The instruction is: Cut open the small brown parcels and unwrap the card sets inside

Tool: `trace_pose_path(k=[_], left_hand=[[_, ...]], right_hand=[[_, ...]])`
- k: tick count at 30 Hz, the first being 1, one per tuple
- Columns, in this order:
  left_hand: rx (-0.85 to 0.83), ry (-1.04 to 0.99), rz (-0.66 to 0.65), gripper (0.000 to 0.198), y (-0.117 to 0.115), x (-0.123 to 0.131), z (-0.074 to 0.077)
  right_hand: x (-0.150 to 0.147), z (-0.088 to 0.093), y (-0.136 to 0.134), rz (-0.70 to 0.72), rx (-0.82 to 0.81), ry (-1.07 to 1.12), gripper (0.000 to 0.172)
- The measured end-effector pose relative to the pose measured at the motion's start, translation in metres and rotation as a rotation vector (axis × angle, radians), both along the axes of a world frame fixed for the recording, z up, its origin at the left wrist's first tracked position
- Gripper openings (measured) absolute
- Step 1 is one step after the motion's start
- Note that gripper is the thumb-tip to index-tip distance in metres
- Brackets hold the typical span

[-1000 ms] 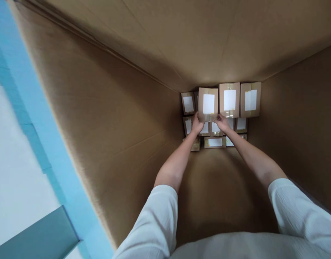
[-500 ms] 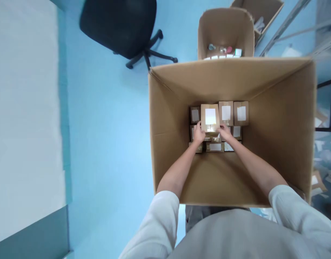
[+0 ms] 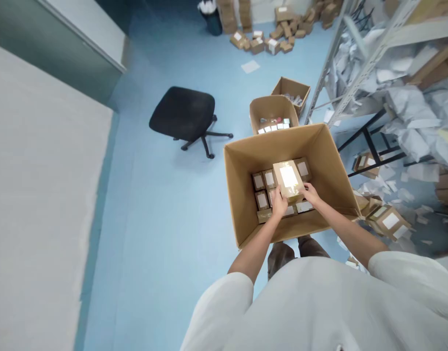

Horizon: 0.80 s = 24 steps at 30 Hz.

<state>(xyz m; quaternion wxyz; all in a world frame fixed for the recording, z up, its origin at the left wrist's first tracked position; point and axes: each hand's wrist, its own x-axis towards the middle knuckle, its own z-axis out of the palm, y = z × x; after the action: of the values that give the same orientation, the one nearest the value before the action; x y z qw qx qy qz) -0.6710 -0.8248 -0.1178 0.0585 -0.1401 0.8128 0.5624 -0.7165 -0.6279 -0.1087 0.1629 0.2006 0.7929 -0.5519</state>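
Observation:
Between my two hands is a small cardboard box [image 3: 287,178] with a white label and shiny tape on top. My left hand [image 3: 279,202] grips its lower left corner, and my right hand [image 3: 311,194] holds the lower right corner. The held box is raised above several other labelled boxes [image 3: 261,200] that line the bottom of a large open carton [image 3: 232,195]. Some of those boxes are hidden beneath the held one and my hands.
A black office chair [image 3: 183,114] stands on the blue floor. Two smaller open cartons [image 3: 273,105] sit beyond the large one. A metal shelf [image 3: 377,63] with white bags is at right. Loose boxes [image 3: 392,222] and paper scraps lie below it; more boxes [image 3: 282,31] are piled at the back.
The small box has come up out of the layer toward me, still between both hands. My view has pulled back and turned, showing more of the room.

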Motion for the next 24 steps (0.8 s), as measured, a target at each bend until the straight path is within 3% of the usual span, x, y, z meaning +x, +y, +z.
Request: trace_pose_path(k=[8,14,19,24], left_hand=[[0.089,0.253,-0.241,0.061,0.033,-0.003,0.095],[0.136,0.405,-0.457,0.058,0.081,-0.013,0.154],[0.171,0.497,-0.651,0.053,0.153,-0.004,0.184],[0.192,0.495,-0.841,0.056,0.249,0.037,0.190]], right_hand=[[0.058,0.097,0.036,-0.250,-0.053,0.246,0.059],[0.088,0.148,0.086,-0.410,-0.018,0.450,0.062],[0.136,0.172,0.147,-0.582,0.024,0.548,0.066],[0.216,0.186,0.220,-0.753,0.146,0.580,0.066]])
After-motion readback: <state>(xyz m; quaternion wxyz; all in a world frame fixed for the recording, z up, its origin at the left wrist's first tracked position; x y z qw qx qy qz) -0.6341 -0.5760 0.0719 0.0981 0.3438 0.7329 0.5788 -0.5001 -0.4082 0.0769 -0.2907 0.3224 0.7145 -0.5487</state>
